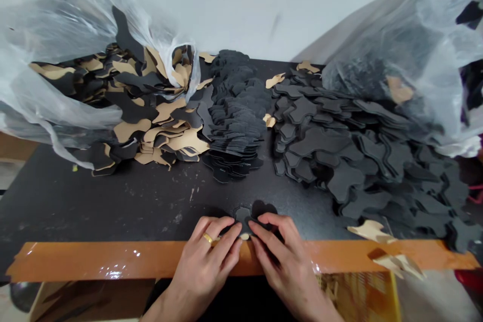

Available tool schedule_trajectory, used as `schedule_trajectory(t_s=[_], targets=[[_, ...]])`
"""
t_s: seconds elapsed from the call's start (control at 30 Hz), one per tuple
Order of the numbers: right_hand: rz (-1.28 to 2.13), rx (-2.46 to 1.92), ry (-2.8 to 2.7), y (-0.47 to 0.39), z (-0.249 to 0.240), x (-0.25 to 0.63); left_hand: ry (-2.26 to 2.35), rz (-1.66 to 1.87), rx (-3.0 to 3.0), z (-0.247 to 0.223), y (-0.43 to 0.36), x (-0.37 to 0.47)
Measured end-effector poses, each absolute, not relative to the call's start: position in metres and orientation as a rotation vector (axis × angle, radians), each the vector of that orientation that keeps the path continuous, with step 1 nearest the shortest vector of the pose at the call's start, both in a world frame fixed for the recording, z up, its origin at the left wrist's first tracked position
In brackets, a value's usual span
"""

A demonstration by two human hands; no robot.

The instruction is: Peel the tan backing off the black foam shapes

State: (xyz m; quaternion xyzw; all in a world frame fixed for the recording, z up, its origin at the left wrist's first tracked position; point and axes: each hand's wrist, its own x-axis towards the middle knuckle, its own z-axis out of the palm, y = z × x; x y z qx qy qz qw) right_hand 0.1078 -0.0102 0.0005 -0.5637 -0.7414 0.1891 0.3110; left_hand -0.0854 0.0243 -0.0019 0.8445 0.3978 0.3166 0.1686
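A small dark grey shaped foam piece (243, 214) lies at the front edge of the black table, with a bit of tan showing below it. My left hand (212, 256), with a gold ring on one finger, has its fingertips pressed together on the piece's left side. From the right, my right hand (282, 254) grips the other side with thumb and fingers. My fingers cover much of the piece. Beyond them stands a long overlapping row of black shaped pieces (237, 110); faint lettering shows on its nearest ones.
To the right spreads a large heap of dark grey pieces (347, 161), beside a clear plastic bag (407, 50). Tan-and-black pieces (169, 131) spill from another plastic bag (71, 25) at left. Orange tape (94, 259) lines the table's front edge. Tan scraps (372, 231) lie front right.
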Motion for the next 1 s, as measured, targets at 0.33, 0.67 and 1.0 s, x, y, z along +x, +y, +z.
schedule_trajectory(t_s=[0.33,0.67,1.0], targets=[[0.482,-1.490,-1.951,-0.009,0.001,0.108,1.158,0.891,2.419,-0.003,0.024,-0.085],[0.484,-1.483,-1.962,-0.008,0.004,0.107,1.118,0.688,2.626,0.003,0.028,-0.084],[0.485,-1.491,-1.959,-0.008,0.005,0.106,0.914,0.514,2.809,0.006,0.044,-0.091]])
